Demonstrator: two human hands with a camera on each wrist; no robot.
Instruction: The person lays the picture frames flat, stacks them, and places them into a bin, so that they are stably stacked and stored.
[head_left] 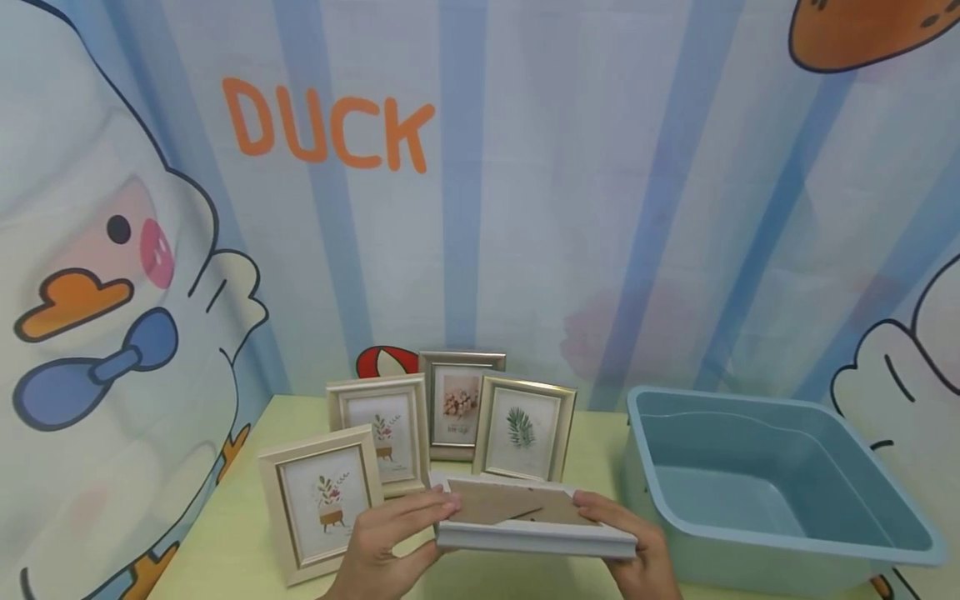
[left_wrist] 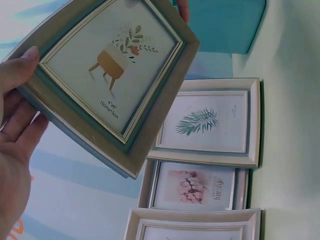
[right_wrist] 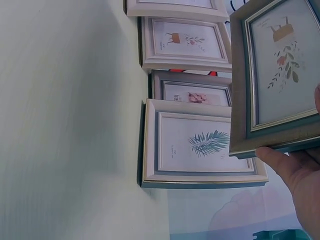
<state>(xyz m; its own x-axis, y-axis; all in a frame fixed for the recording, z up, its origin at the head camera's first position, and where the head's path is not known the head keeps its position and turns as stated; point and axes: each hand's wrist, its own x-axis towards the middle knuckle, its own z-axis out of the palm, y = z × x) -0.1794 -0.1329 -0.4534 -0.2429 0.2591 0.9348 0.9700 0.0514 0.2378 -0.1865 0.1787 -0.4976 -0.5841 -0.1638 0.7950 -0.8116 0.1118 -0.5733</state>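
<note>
Both hands hold a picture frame (head_left: pixel 540 540) low over the table in the head view, its brown backing uppermost. My left hand (head_left: pixel 393 537) grips one short end, with the thumb at the near edge and fingertips over the back. At the opposite end, my right hand (head_left: pixel 637 542) grips it the same way. In the left wrist view the held frame's front (left_wrist: pixel 112 65) shows a print of a potted plant on legs. The right wrist view shows that same front (right_wrist: pixel 285 60) tilted, my right fingers along its edge.
Several other picture frames stand upright beyond the hands: a beige plant one (head_left: pixel 330 504), another plant one (head_left: pixel 386 425), a flower one (head_left: pixel 459 408) and a leaf one (head_left: pixel 522 429). A blue plastic tub (head_left: pixel 787 542) stands to the right. A duck-print curtain (head_left: pixel 540 208) hangs behind the table (head_left: pixel 225 500).
</note>
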